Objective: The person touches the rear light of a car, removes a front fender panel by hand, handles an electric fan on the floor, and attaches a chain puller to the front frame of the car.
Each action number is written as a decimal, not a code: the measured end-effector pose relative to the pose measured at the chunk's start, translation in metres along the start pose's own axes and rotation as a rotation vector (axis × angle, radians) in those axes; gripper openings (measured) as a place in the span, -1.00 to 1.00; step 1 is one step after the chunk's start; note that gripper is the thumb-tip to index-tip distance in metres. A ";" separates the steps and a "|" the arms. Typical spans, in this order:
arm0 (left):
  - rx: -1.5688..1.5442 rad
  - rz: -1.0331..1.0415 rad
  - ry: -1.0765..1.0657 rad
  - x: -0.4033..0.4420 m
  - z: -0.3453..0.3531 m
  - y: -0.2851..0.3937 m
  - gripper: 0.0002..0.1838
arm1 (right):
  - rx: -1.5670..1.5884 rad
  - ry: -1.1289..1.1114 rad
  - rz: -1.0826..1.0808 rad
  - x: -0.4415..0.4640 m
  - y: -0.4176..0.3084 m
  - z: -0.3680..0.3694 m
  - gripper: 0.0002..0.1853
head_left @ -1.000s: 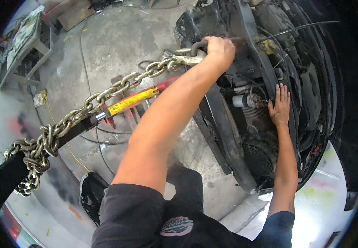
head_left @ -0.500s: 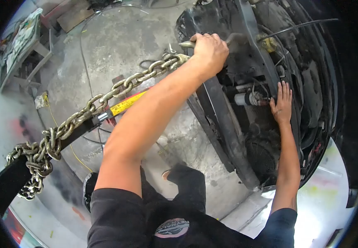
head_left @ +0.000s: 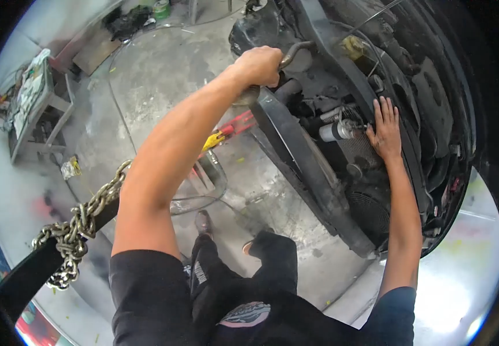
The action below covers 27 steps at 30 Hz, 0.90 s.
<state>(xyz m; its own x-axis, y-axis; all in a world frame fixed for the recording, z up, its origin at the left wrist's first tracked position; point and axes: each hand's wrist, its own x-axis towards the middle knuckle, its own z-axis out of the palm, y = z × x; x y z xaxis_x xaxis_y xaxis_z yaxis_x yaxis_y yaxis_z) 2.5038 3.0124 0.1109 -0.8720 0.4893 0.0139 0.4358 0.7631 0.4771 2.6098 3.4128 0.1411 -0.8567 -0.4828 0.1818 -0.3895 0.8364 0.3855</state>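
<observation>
My left hand (head_left: pixel 261 66) is closed around a thick metal hook (head_left: pixel 297 52), whose curved end sticks out to the right of my fingers. The hook lies over the front of a car with its inner parts exposed, close to a dark frame rail (head_left: pixel 304 150). My right hand (head_left: pixel 386 128) rests with fingers stretched out on a long black crossbar (head_left: pixel 402 118) of the car. Beside its thumb is a silver cylinder (head_left: pixel 331 132). A heavy steel chain (head_left: pixel 76 228) runs up behind my left forearm, which hides its upper part.
The chain is wound around a black beam (head_left: pixel 33 271) at the lower left. Beyond my left arm are a yellow-and-red tool (head_left: pixel 215 138) and a hose (head_left: pixel 217 173) on the concrete floor (head_left: pixel 163 63). A small grey table (head_left: pixel 42 109) stands farther left.
My left hand has shifted left, and more of the hook's curved end shows. Much of the chain is now behind my arm. The right hand stays on the crossbar; the view has shifted slightly.
</observation>
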 end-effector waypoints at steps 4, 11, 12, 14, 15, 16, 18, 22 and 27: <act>0.052 0.049 0.047 -0.011 -0.002 0.010 -0.65 | 0.002 -0.001 0.013 0.001 0.002 0.004 -0.20; 0.209 0.087 0.078 -0.021 0.000 0.013 -0.77 | 0.001 -0.012 0.023 0.002 0.000 0.000 -0.22; 0.194 0.076 0.166 -0.026 0.005 0.015 -0.74 | -0.007 -0.008 0.023 0.001 0.000 -0.001 -0.22; 0.166 0.038 0.337 -0.046 0.016 0.016 -0.69 | -0.011 -0.001 0.010 0.003 -0.001 0.000 -0.23; 0.197 -0.002 0.344 -0.066 0.013 0.022 -0.54 | -0.023 0.010 0.006 0.003 -0.001 0.001 -0.23; 0.219 -0.027 0.386 -0.085 0.011 0.027 -0.50 | -0.028 0.012 0.002 0.004 -0.001 0.003 -0.23; 0.267 -0.063 0.465 -0.118 0.007 0.033 -0.40 | -0.038 0.013 0.008 0.002 -0.004 0.003 -0.24; 0.395 -0.166 0.454 -0.160 0.003 0.026 -0.17 | -0.058 -0.006 0.015 -0.001 -0.003 0.005 -0.25; 0.352 -0.292 0.291 -0.142 0.009 0.014 -0.10 | -0.054 -0.001 0.007 0.000 -0.002 0.003 -0.24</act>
<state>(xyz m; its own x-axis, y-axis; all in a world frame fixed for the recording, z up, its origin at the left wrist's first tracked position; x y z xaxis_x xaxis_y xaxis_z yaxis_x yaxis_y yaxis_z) 2.6351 2.9571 0.1078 -0.9719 0.1372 0.1912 0.1713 0.9696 0.1749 2.6101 3.4116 0.1377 -0.8594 -0.4771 0.1838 -0.3652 0.8244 0.4324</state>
